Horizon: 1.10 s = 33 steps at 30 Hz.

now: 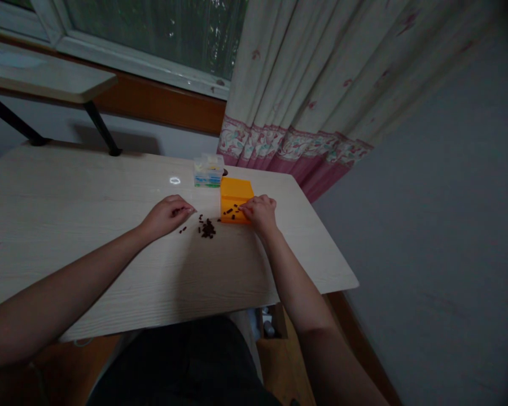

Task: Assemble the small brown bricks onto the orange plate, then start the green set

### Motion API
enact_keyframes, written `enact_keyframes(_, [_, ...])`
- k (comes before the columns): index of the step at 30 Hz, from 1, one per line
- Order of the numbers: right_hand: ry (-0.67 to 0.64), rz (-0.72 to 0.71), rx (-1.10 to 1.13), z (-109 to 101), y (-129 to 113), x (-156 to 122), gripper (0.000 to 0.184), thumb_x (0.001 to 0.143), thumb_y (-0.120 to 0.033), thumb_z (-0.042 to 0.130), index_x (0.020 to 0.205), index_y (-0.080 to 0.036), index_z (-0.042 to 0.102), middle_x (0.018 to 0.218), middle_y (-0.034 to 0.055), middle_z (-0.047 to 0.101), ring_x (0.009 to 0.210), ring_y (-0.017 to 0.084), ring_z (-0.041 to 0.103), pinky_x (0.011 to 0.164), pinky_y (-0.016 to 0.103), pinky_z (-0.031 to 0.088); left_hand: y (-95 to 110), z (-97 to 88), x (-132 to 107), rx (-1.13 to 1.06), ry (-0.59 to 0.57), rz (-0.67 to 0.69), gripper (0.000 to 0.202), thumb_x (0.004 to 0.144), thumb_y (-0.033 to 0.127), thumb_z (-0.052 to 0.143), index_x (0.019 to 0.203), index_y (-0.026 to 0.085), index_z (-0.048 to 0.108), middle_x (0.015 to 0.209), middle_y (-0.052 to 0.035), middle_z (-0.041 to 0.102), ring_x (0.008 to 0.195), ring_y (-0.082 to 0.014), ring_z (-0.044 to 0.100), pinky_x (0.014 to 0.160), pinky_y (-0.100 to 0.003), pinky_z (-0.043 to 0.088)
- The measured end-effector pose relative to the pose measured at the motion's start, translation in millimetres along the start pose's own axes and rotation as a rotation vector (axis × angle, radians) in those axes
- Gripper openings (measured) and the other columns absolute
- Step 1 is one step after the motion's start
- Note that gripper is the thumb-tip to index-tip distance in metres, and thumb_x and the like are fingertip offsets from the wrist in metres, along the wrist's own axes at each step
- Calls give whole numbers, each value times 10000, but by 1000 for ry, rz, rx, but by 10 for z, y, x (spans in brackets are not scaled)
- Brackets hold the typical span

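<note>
A small heap of dark little pieces (pixel 206 228) lies on the pale wooden table (pixel 88 225), with a few strays beside it. My left hand (pixel 169 215) rests left of the heap, fingers curled in a pinch; what they hold is too small to make out. An open orange box (pixel 236 194) stands just right of the heap with a few dark pieces inside. My right hand (pixel 259 213) lies on the box's near right corner, fingers bent and pinched at its rim.
A clear plastic container (pixel 209 171) with coloured contents stands behind the orange box. A bench-like shelf on black legs (pixel 46 79) stands at the back left under the window. A flowered curtain (pixel 313 101) hangs behind the table's far right corner.
</note>
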State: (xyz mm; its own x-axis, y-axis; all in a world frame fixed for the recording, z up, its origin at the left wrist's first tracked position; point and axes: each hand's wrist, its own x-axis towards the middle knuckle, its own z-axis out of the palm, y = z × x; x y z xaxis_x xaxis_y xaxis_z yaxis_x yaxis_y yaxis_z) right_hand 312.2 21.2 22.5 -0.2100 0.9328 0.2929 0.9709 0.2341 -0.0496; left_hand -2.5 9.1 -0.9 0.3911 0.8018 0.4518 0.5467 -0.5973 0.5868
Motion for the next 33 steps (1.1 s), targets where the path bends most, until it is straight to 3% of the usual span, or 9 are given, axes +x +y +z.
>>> enact_keyframes(5, [72, 58, -23, -73, -58, 6, 318, 962, -420, 495, 973, -249, 762, 995, 70, 720, 1004, 241, 472, 893, 405, 234, -1, 7, 1, 71, -58, 101, 307, 943, 381, 507, 1099, 217, 714, 870, -60, 635, 841, -187, 563, 802, -323, 446])
enact_keyframes(10, [152, 59, -2, -54, -75, 7, 340, 970, -422, 475, 950, -243, 763, 978, 66, 718, 985, 229, 473, 890, 400, 228, 20, 7, 6, 123, -134, 207, 276, 946, 380, 521, 1082, 239, 716, 952, -66, 629, 921, -201, 560, 865, -349, 433])
enact_keyframes(15, [144, 39, 0, -42, -78, -7, 340, 974, -415, 464, 980, -243, 758, 976, 70, 711, 982, 224, 468, 905, 398, 222, -25, 37, 15, 164, -173, 270, 258, 937, 389, 543, 1062, 250, 721, 963, -67, 615, 920, -205, 555, 859, -347, 430])
enact_keyframes(33, [117, 27, 39, -46, -100, -6, 365, 986, -438, 433, 1015, -260, 751, 973, 68, 722, 977, 228, 484, 900, 394, 225, -36, 49, 25, 182, -240, 234, 239, 904, 411, 582, 1026, 252, 712, 992, -73, 625, 965, -228, 555, 872, -359, 410])
